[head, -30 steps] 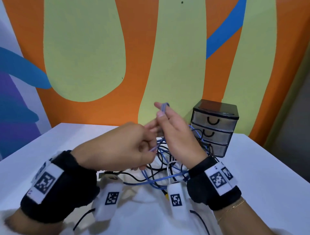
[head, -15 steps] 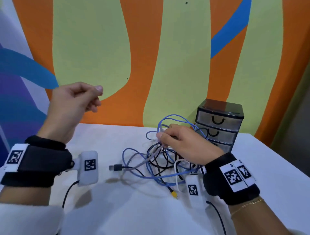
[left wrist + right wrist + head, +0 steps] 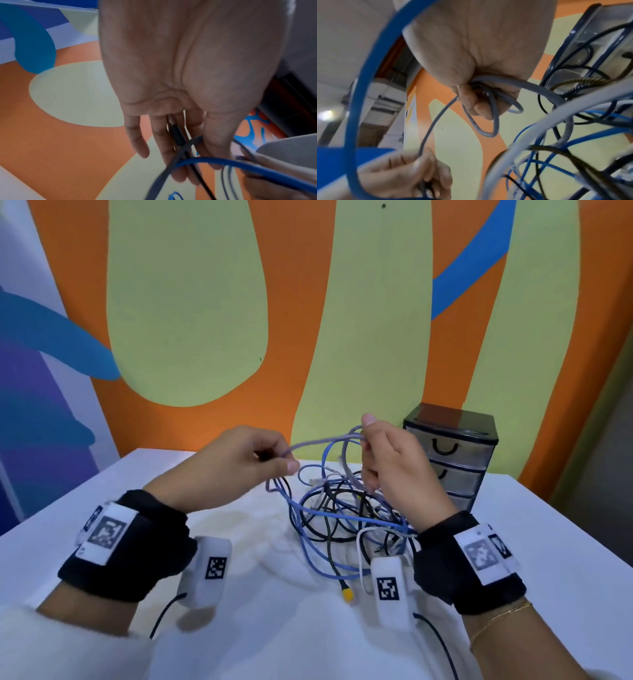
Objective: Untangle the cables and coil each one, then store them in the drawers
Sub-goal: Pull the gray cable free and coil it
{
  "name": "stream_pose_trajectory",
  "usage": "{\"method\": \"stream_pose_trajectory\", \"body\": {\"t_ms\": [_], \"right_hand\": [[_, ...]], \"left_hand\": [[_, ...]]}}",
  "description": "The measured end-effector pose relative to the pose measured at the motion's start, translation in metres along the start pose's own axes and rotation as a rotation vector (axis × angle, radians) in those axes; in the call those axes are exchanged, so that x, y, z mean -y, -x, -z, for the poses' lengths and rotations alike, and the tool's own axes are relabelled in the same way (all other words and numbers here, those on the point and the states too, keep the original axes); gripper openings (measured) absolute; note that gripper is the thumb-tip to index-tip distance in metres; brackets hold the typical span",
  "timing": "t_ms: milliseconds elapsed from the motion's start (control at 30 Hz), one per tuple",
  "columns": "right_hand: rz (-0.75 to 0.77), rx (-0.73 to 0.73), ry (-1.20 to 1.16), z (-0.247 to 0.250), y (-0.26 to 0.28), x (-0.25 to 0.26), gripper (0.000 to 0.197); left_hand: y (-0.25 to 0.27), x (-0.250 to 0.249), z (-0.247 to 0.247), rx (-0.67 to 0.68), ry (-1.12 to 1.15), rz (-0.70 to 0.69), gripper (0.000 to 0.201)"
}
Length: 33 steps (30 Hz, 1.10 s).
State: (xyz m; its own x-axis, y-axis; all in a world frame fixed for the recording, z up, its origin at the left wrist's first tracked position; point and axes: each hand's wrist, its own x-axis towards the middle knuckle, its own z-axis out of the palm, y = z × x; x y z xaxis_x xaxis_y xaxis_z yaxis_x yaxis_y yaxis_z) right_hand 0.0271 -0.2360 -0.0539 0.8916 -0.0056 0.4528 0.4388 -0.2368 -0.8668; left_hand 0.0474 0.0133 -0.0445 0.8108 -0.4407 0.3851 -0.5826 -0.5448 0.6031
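A tangle of blue, black, white and grey cables (image 3: 342, 508) lies on the white table (image 3: 513, 542) in front of the drawer unit. My left hand (image 3: 274, 460) pinches the grey cable (image 3: 318, 441) near its dark plug end; in the left wrist view the plug (image 3: 176, 132) sits between the fingers (image 3: 159, 135). My right hand (image 3: 366, 440) is raised above the tangle and grips small loops of the same grey cable (image 3: 489, 108). A short span of grey cable runs between the two hands. A blue cable (image 3: 240, 166) crosses close under the left hand.
A small three-drawer unit (image 3: 452, 453) with a black top stands at the back right against the painted wall, its drawers closed. A yellow connector (image 3: 347, 595) lies at the near edge of the tangle. The table's left half is bare white surface.
My left hand came down from high on the left, back beside the right, and now holds the grey cable's plug end. My right hand rose from the tangle with grey loops.
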Motion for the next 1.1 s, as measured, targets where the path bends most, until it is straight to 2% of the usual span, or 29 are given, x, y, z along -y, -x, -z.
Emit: {"method": "stream_pose_trajectory", "body": {"t_ms": [100,233,300,400,500,567,633,700,767,800,867,933,1000,1100], "right_hand": [[-0.097,0.035,-0.326,0.006,0.002,0.009,0.037],[-0.181,0.172,-0.488,0.005,0.002,0.01,0.036],[-0.202,0.261,-0.462,0.004,0.005,0.012,0.038],[-0.188,0.342,-0.304,-0.004,0.01,0.018,0.043],[-0.131,0.321,-0.193,-0.01,0.013,0.02,0.043],[-0.091,0.256,-0.184,-0.01,0.013,0.02,0.043],[-0.086,0.177,-0.258,-0.008,0.012,0.019,0.043],[-0.088,0.143,-0.379,-0.008,0.012,0.02,0.041],[-0.097,0.136,-0.475,-0.012,0.012,0.022,0.04],[-0.103,0.135,-0.504,-0.014,0.013,0.023,0.04],[-0.11,0.147,-0.533,-0.019,0.014,0.024,0.039],[-0.11,0.164,-0.548,-0.023,0.016,0.024,0.039],[-0.116,0.178,-0.583,-0.025,0.016,0.024,0.039],[-0.126,0.216,-0.667,-0.024,0.017,0.026,0.039]], "left_hand": [[-0.002,0.013,0.007,-0.211,-0.023,0.014,0.016],[-0.008,0.023,0.001,-0.344,-0.212,0.019,0.015],[-0.012,0.027,0.001,-0.465,-0.263,0.009,0.019],[-0.011,0.026,0.007,-0.682,-0.244,-0.05,0.021],[-0.006,0.015,0.009,-0.859,-0.277,-0.152,0.02],[-0.004,0.01,0.011,-0.922,-0.134,-0.139,0.02],[-0.003,0.006,0.013,-0.902,0.097,-0.094,0.02],[-0.004,0.007,0.011,-0.827,0.153,-0.058,0.02],[-0.006,0.007,0.006,-0.686,0.121,-0.013,0.023],[-0.007,0.003,0.004,-0.607,0.169,0.007,0.033],[-0.007,-0.008,-0.002,-0.449,0.434,0.036,0.052],[-0.005,-0.023,-0.007,-0.293,0.676,0.042,0.049],[-0.002,-0.031,-0.012,-0.206,0.713,0.021,0.039],[0.0,-0.032,-0.018,-0.124,0.636,-0.003,0.063]]}}
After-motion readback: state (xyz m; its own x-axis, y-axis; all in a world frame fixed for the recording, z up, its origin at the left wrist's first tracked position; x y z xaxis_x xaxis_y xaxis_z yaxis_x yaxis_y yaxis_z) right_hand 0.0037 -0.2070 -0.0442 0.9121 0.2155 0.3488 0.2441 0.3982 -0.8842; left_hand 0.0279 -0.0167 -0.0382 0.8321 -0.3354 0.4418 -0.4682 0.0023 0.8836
